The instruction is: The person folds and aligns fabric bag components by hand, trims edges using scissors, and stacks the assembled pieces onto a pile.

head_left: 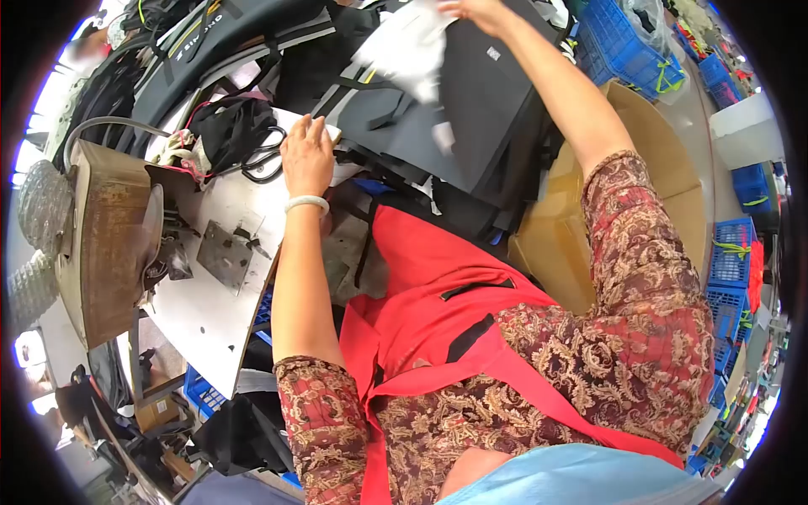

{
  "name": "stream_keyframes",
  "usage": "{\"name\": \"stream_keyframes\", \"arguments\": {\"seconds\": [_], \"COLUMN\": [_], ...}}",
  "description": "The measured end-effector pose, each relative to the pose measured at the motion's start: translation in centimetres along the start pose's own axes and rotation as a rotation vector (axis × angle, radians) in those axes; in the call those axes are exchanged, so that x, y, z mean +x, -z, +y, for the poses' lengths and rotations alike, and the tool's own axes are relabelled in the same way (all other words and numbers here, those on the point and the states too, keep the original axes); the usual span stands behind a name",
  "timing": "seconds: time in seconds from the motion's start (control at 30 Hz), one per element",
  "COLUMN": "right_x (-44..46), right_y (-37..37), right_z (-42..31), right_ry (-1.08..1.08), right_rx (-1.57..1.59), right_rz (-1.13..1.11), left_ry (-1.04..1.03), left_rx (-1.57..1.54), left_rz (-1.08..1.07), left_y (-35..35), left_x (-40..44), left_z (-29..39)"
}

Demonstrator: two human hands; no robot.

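Observation:
My left hand rests at the edge of the white table, fingers spread a little, beside black-handled scissors. Farther off at the top, my right hand has its fingers closed on the edge of a white sheet, which is blurred. Beneath the sheet lie dark grey fabric panels with black straps, stacked in a pile. A bundle of black cloth sits left of the scissors.
A sewing machine stands on the table at the left. An open cardboard box is close on my right. Blue crates stand at the upper right, and more blue crates line the right side.

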State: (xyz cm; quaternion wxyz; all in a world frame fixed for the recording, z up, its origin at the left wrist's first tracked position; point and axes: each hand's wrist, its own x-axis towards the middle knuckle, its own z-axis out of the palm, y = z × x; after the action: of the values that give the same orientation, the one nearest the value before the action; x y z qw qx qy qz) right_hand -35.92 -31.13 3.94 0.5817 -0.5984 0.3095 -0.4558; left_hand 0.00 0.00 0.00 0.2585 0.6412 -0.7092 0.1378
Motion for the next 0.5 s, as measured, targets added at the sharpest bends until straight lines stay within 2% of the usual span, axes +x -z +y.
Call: {"name": "stream_keyframes", "arguments": {"seconds": [0.03,0.07,0.13,0.17,0.2,0.23,0.27,0.3,0.33,0.37,0.4,0.43,0.5], "right_x": [-1.5,-2.5,-10.0,-10.8,-12.8,-14.2,-16.2,-18.1,-20.0,-21.7,-23.2,-24.2,-23.5], "right_y": [-2.7,-3.9,-8.3,-8.2,-7.8,-6.7,-5.6,-4.6,-3.2,-2.4,-3.0,-4.3,-7.6], "right_z": [0.5,-0.1,-0.9,1.3,1.2,1.8,1.7,2.4,4.2,6.2,8.1,10.2,13.6], "right_ry": [0.068,0.085,0.184,0.381,0.402,0.39,0.396,0.269,0.19,0.04,-0.099,-0.188,-0.153], "right_rx": [-0.059,-0.566,-1.056,-1.298,-1.426,-1.563,-1.57,-1.537,-1.41,-1.16,-0.71,-0.56,-0.486], "right_rz": [0.055,-0.026,-0.02,0.081,0.126,0.289,0.46,0.683,0.873,0.944,0.877,0.745,0.658], "left_ry": [-0.006,-0.008,0.024,0.025,0.031,0.032,0.022,0.011,-0.005,-0.023,-0.029,-0.001,0.027], "left_rx": [0.008,0.015,-0.036,-0.032,-0.034,-0.048,-0.054,-0.064,-0.065,-0.059,-0.054,-0.083,-0.079], "left_rz": [0.005,0.015,0.013,0.011,0.01,0.007,0.013,0.011,0.027,0.055,0.074,0.037,-0.011], "left_y": [0.4,0.8,-0.6,-0.1,0.2,0.4,0.6,0.7,0.4,0.2,-0.2,0.1,0.6], "left_x": [0.0,0.1,-0.6,-0.2,-0.3,-0.2,0.0,-0.1,-0.3,-0.2,-0.3,-0.1,0.1], "left_z": [-0.1,-0.2,0.7,0.5,0.7,0.8,0.7,0.7,0.7,0.5,0.3,0.3,0.3]}}
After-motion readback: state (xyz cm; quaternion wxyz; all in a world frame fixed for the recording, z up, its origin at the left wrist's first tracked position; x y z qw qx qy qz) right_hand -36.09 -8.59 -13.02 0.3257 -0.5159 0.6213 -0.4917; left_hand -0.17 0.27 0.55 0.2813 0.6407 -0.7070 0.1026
